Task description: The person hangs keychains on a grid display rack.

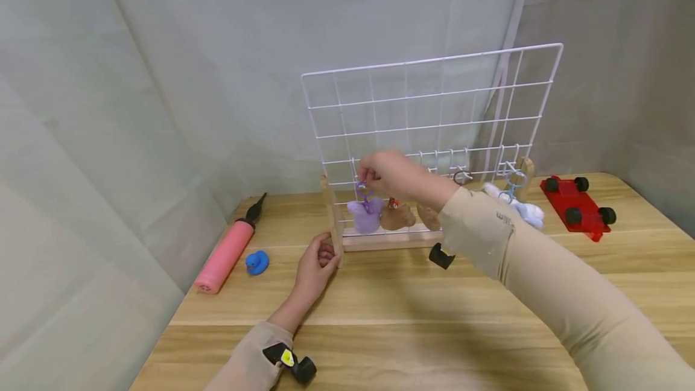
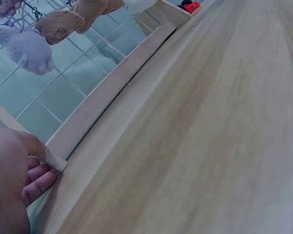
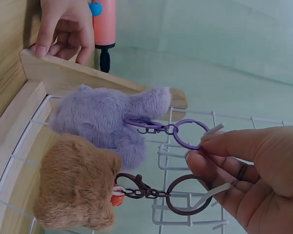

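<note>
My right hand (image 1: pixel 399 174) pinches a purple key ring (image 3: pixel 184 146) between thumb and index finger, right at the tip of a white wire hook (image 3: pixel 215 129). From that ring hangs a purple plush keychain (image 3: pixel 100 109). Beside it, a brown plush keychain (image 3: pixel 75 183) hangs by a dark ring (image 3: pixel 172 202) on a neighbouring hook, close under my fingers. The hooks sit on a white wire grid (image 1: pixel 405 64) held upright in a wooden stand (image 1: pixel 391 242). Low at the stand's left end, my left hand (image 1: pixel 314 270) grips its wooden side piece (image 2: pixel 56 160), thumb on the near side.
Left of the stand lie a pink hand pump (image 1: pixel 227 256) and a blue toy duck (image 1: pixel 257 263). A white plush keychain (image 1: pixel 529 213) hangs toward the grid's right end. Farther right is a red toy car (image 1: pixel 578 204) with black wheels. My right forearm crosses before the grid.
</note>
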Motion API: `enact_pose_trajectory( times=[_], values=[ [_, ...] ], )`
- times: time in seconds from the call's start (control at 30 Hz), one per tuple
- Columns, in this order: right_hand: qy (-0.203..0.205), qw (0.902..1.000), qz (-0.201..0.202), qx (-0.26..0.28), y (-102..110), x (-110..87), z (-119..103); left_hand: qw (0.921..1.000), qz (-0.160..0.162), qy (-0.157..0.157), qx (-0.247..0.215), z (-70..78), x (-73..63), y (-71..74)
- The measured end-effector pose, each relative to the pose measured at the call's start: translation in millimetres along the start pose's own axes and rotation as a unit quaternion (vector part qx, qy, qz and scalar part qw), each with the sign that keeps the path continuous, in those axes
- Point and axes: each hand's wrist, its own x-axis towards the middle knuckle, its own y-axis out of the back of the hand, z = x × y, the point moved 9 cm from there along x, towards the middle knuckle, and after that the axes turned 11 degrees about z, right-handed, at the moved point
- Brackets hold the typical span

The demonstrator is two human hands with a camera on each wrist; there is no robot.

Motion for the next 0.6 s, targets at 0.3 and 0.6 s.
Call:
enact_pose_trajectory(
  times=[0.3, 0.6],
  values=[
    [0.002, 0.9998, 0.004, 0.019, 4, -2.3, -1, 0.9999, -0.002, 0.003, 0.012, 18.8, -3.8, 4.3],
    [0.029, 0.9985, 0.036, 0.031, 15, -6.2, -8, 0.9999, 0.003, 0.011, -0.002, -19.6, 3.5, -3.9]
  ],
)
